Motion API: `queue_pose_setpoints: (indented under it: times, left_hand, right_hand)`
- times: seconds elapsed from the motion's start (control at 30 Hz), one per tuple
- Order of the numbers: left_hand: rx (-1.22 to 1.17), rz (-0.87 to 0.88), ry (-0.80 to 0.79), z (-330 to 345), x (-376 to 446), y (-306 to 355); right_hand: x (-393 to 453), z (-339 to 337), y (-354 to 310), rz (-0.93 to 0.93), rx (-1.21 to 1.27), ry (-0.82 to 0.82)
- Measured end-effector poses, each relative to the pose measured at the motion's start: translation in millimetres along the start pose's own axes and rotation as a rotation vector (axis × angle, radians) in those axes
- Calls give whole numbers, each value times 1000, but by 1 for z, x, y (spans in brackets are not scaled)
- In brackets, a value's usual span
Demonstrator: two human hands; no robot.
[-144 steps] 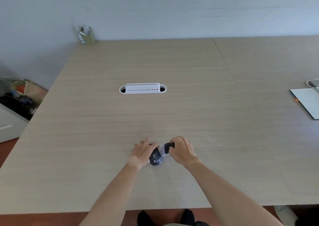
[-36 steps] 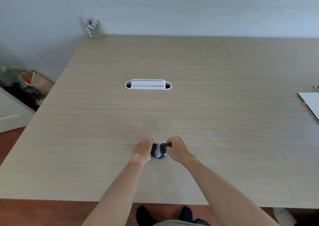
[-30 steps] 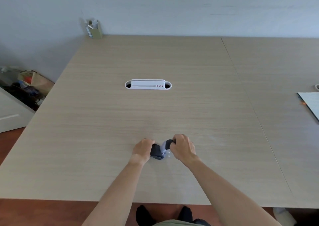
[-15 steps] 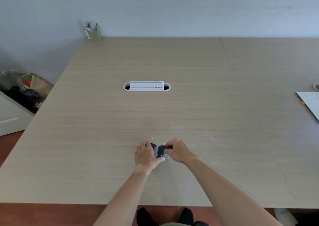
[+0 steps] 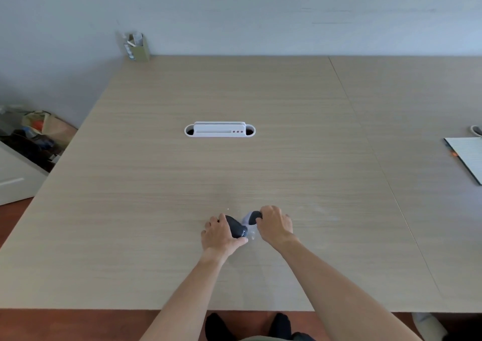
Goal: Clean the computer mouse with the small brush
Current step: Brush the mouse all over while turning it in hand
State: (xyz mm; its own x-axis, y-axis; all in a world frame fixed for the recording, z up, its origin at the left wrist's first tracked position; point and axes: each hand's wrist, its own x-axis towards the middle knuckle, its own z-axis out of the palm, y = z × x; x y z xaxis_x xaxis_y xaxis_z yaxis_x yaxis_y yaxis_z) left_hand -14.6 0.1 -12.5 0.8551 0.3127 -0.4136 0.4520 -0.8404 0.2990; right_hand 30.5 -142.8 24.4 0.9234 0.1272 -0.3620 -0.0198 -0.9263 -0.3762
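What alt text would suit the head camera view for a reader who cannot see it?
A left hand grips a dark computer mouse on a pale wooden table, while the right hand holds a small brush just beside it. Farther back sit a white cable port and, at the far corner, a small holder.

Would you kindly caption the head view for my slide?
Left hand steadies a dark mouse while the right hand works a small brush beside it.

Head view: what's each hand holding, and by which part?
Left hand clasps the dark mouse around its left side. Right hand has its grip on the brush at its dark handle end; the bristles can't be made out.
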Motion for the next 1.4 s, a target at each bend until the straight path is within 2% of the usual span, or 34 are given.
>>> queue_pose_setpoints:
  times: [0.07,0.13,0.2,0.27,0.33,0.4,0.5,0.6,0.7,0.77,0.83,0.9,0.97,1.03,1.07,1.13,1.2,1.27,1.37,1.4]
  left_hand:
    - [-20,6,-14,-2,0,-1]
    - [-40,19,-41,-5,1,-2]
    - [-65,37,-76,-8,4,-4]
    - [-64,66,-109,-12,7,-7]
    - [-42,93,-147,-14,9,-8]
    - [-40,114,-165,-16,11,-8]
    - [-56,110,-170,-14,11,-6]
    - [-132,57,-93,-6,5,-1]
    - [-205,-26,9,-1,0,3]
    - [-286,-72,-2,0,0,3]
    - [-377,-99,-31,0,0,3]
    - [-400,-109,-45,0,1,2]
    - [-402,-109,-54,-1,1,3]
    - [-422,-117,-70,-1,0,3]
    - [-427,-122,-75,-1,0,2]
    - [-421,-122,-78,-1,-1,1]
    - [-409,-119,-71,0,-1,1]
    - [-398,-125,-70,-1,-2,2]
    - [-385,-144,-79,-1,-2,2]
    - [-377,-148,-81,-1,-2,2]
  right_hand:
    - [2,-3,2,15,58,49]
    - [5,-2,-1,-11,268,-51]
    - [4,0,-4,-21,346,-181]
    - [1,2,-3,6,227,-187]
    - [0,0,-2,49,41,-41]
    - [1,2,-2,58,145,-4]
    - [4,5,-5,-15,367,-132]
    - [1,6,-5,-30,259,-171]
    - [0,4,-6,-3,45,18]
    - [2,4,-6,-8,190,-4]
    - [4,5,-8,-47,356,-128]
    - [3,8,-8,-47,342,-202]
    - [0,9,-9,-12,226,-148]
    - [-1,7,-9,38,64,-9]
    - [-1,6,-9,49,60,33]
    - [1,6,-10,32,204,8]
    - [3,7,-11,-16,342,-103]
    - [3,6,-11,-11,284,-143]
    - [4,3,-8,56,93,-13]
    - [5,3,-7,53,101,23]
